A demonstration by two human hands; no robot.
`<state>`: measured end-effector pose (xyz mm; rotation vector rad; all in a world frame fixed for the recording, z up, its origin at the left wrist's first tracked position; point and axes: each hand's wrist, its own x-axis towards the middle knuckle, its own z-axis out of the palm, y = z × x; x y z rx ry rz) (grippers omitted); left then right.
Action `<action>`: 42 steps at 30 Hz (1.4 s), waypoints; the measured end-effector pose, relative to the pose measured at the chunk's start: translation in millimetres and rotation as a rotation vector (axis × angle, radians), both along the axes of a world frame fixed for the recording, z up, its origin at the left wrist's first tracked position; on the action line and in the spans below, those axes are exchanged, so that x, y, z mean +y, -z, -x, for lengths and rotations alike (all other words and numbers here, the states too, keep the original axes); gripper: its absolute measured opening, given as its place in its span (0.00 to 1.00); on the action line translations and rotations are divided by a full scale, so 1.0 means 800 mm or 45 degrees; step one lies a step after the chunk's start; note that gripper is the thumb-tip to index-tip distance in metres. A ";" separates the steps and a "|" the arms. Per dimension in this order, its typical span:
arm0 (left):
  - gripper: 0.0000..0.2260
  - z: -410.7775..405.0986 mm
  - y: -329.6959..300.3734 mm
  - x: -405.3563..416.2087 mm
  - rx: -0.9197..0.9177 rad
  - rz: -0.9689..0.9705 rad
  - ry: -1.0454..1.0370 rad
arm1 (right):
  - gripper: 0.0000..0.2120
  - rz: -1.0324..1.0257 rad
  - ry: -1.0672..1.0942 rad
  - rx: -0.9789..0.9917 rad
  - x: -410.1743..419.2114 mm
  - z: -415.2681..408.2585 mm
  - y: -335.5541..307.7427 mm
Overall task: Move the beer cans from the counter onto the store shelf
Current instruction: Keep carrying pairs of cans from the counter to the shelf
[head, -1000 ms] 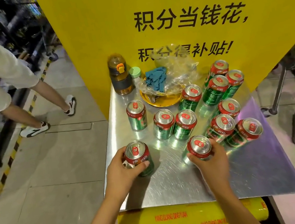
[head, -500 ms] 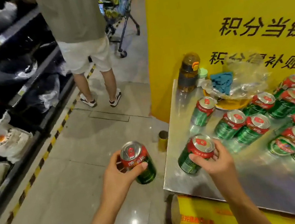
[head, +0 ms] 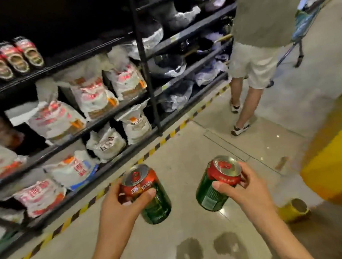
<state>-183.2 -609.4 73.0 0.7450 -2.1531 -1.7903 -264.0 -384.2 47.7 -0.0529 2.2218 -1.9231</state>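
Head view: left hand (head: pixel 120 208) grips one beer can (head: pixel 147 194), right hand (head: pixel 241 187) grips another can (head: pixel 217 183), both facing the store shelf (head: pixel 76 54).

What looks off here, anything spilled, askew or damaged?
A yellow cardboard tube lies loose on the floor by the yellow stand's base. Both held cans, the left can and the right can, look undented; no spill shows.
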 end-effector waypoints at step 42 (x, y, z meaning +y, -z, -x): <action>0.22 0.539 -0.026 -0.569 0.083 0.076 -0.643 | 0.26 0.074 -0.718 0.087 -0.654 0.660 -0.048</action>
